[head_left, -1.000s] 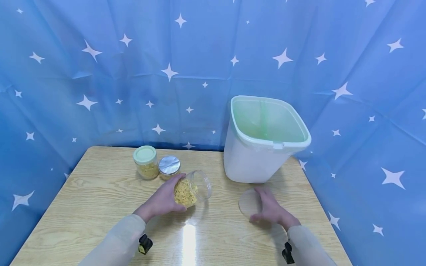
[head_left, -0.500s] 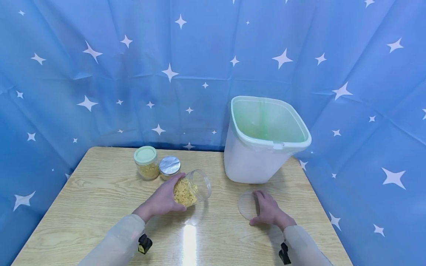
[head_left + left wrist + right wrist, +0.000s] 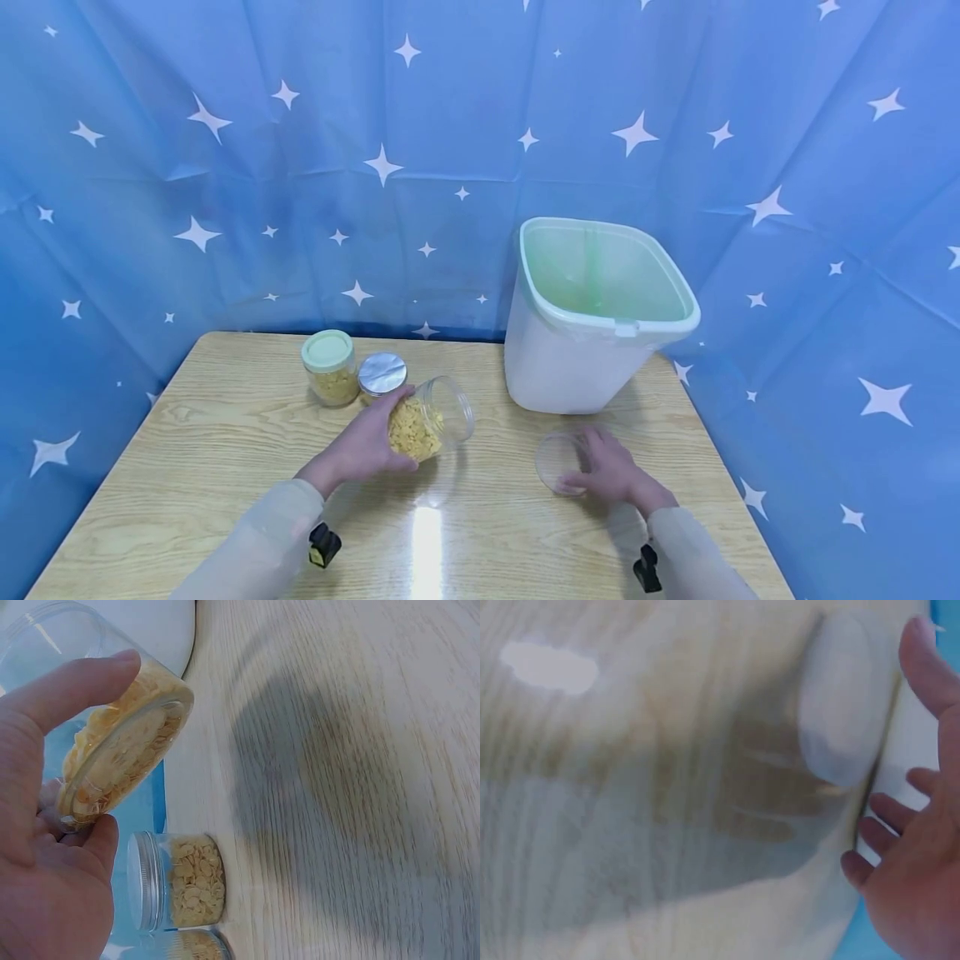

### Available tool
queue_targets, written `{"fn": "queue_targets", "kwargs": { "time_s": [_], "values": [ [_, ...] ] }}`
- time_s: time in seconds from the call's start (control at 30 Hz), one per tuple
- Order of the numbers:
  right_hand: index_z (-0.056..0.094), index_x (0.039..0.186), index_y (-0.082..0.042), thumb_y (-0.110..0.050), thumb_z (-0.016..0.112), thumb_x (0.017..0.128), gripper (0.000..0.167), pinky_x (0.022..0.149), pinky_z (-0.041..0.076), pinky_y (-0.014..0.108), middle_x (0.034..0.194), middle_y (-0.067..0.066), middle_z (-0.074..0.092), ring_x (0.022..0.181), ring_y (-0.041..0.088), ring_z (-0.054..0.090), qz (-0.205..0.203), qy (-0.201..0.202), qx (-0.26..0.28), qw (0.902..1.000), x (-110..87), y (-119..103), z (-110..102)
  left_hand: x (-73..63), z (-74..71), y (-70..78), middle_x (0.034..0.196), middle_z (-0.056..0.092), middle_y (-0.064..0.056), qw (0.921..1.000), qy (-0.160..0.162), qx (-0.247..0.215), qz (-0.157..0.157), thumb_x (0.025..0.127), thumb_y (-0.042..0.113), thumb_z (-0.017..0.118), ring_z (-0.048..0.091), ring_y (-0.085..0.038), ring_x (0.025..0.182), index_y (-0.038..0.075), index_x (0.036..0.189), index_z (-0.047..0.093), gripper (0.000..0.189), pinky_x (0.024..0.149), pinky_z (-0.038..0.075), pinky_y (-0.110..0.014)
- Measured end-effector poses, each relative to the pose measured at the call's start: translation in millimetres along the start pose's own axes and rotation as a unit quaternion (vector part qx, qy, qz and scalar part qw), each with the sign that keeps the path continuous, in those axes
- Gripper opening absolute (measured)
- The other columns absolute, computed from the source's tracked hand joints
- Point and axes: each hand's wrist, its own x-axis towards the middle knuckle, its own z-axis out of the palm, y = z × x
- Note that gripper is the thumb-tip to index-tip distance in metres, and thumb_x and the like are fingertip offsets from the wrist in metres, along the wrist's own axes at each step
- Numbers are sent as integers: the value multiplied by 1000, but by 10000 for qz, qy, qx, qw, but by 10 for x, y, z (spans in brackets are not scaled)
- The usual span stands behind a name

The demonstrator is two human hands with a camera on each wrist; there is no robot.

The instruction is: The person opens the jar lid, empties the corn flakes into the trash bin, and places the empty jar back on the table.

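Observation:
My left hand (image 3: 367, 442) grips a clear jar (image 3: 454, 415) that is tilted on its side, mouth to the right. Pale yellow flakes (image 3: 131, 746) fill its lower part, and the left wrist view shows its base raised off the table, thumb on one side and fingers on the other. To the right, a round translucent disc (image 3: 557, 464) like a jar lid lies flat on the table. Beside it is my right hand (image 3: 613, 473), overlapping its edge in the head view. In the right wrist view its fingers are spread and loosely bent, apart from the disc (image 3: 844, 697).
Behind my left hand stand a green-lidded jar (image 3: 328, 352) and a silver-lidded jar (image 3: 382, 372), both holding flakes. A large white bin (image 3: 562, 367) with a pale green rim, its top uncovered, stands at the back right. A blue star-patterned curtain (image 3: 450, 108) hangs behind the wooden table (image 3: 187, 450).
The disc has shifted slightly left, and my right hand moved a little left and then back right. My left hand and the jar have risen slightly.

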Motion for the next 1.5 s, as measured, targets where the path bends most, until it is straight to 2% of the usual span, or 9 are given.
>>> {"fn": "queue_targets", "kwargs": {
  "time_s": [0.17,0.37,0.57,0.77,0.93,1.07,1.33,1.43,1.5],
  "values": [
    [29,148,7,-40,61,94,79,109,31,67,149,33,34,137,54,31,-16,65,464,9989,-26,48,-236,-1,-33,15,150,42,-11,9999,-55,-19,-114,59,21,92,49,-25,129,13,154,26,115,111,39,-49],
    [34,145,10,-40,53,99,71,102,42,61,144,35,40,131,53,41,237,-210,601,9977,-70,146,-567,23,-91,40,149,43,-9,10000,-70,52,-17,59,25,92,49,-25,129,13,153,26,115,111,40,-48],
    [40,140,12,-38,47,102,64,90,51,53,130,33,54,115,45,56,306,-389,299,9983,-112,143,-956,58,-195,149,149,43,-11,9996,-55,120,232,60,24,92,49,-25,128,10,152,28,114,109,42,-48],
    [39,138,17,-22,40,105,51,74,59,41,120,34,59,91,30,67,385,-414,791,9953,-116,112,-1274,115,-336,299,150,42,-11,9986,17,358,381,60,26,92,48,-28,129,9,153,25,116,108,42,-49],
    [33,140,18,-31,31,107,59,77,59,39,123,35,58,94,25,66,750,-756,1287,9859,-145,79,-1543,183,-474,448,150,43,-13,9976,124,445,518,59,25,92,47,-32,130,8,154,24,118,110,41,-52],
    [28,143,17,-40,22,106,68,82,59,40,131,35,54,102,29,66,1056,-865,1635,9771,-188,14,-1787,249,-556,545,152,39,-12,9968,164,507,602,60,26,92,45,-32,134,8,154,22,119,112,38,-52],
    [27,143,17,-65,-3,95,100,90,57,46,136,39,47,114,44,61,1212,-147,1873,9747,-207,-126,-2146,376,-700,756,152,40,-8,9963,241,494,655,63,26,91,45,-29,134,10,155,20,117,113,38,-50],
    [29,145,11,-73,-4,89,106,91,56,48,137,40,45,119,47,56,1067,2,1934,9753,-198,-204,-2210,418,-751,851,152,40,-5,9970,243,401,611,63,25,91,46,-26,132,13,155,20,117,111,41,-49],
    [32,145,5,-75,0,89,103,91,56,48,138,38,45,120,47,56,1013,43,1954,9755,-180,-262,-2236,442,-784,912,149,41,-4,9976,222,337,570,64,25,90,49,-25,128,15,155,19,116,107,44,-48]
  ]
}}
